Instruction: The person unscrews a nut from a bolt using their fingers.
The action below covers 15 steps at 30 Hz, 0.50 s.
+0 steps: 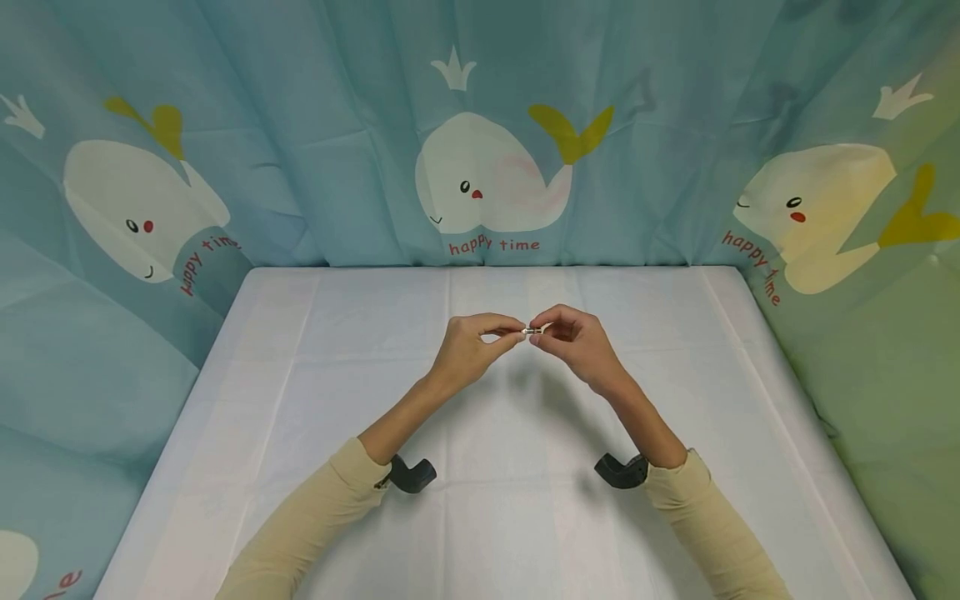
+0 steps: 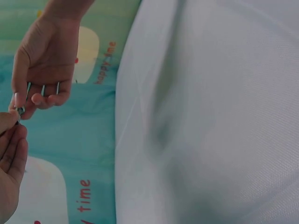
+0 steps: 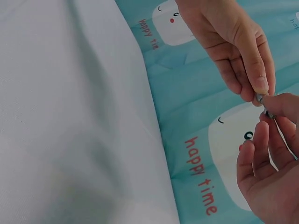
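Observation:
A small, shiny silver metal piece [image 1: 533, 332] is held in the air between both hands, above the far half of the table. My left hand [image 1: 472, 343] pinches its left end between thumb and fingertips. From the other side, my right hand [image 1: 581, 340] pinches the right end with thumb and index finger. The left wrist view shows the metal piece [image 2: 20, 110] where the fingertips meet. In the right wrist view, part of the metal piece [image 3: 268, 113] shows between the two thumbs. Fingers cover much of it, so its exact kind cannot be told.
A white cloth [image 1: 495, 517] covers the table under both hands. Blue-green curtains [image 1: 345, 192] printed with whales hang behind the table and along both sides. Black curved mounts [image 1: 412, 475] stick out at both wrists, beside beige sleeves [image 1: 315, 517].

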Motion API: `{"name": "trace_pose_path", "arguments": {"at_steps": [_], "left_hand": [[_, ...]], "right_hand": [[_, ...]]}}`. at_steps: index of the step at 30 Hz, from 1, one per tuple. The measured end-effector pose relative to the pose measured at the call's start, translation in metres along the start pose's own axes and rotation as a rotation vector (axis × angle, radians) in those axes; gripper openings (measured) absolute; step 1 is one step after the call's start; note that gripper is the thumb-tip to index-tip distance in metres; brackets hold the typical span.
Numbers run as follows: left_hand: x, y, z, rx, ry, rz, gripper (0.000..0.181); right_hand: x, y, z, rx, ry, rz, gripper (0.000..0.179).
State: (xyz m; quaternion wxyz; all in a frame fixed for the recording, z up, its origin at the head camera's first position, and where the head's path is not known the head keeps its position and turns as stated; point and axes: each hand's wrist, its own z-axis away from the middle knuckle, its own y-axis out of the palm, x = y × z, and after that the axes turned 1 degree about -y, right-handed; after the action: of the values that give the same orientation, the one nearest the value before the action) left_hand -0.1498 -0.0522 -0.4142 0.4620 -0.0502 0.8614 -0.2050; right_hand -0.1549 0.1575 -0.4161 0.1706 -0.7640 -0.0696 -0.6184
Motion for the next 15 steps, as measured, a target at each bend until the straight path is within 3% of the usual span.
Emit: {"name": "trace_pose_path", "arguments": {"at_steps": [5, 11, 15], "left_hand": [[-0.0005, -0.0003, 0.0006, -0.002, 0.0, 0.003, 0.008], [0.0001, -0.0006, -0.0001, -0.006, 0.01, 0.001, 0.009], [-0.0004, -0.0007, -0.0003, -0.002, 0.015, 0.011, 0.009]], "right_hand": [[0.0008, 0.0011, 0.0004, 0.0, -0.002, 0.015, 0.016], [0.0001, 0.0002, 0.0002, 0.025, -0.004, 0.035, 0.036], [-0.0015, -0.0011, 0.0002, 0.015, 0.029, 0.034, 0.027]]}}
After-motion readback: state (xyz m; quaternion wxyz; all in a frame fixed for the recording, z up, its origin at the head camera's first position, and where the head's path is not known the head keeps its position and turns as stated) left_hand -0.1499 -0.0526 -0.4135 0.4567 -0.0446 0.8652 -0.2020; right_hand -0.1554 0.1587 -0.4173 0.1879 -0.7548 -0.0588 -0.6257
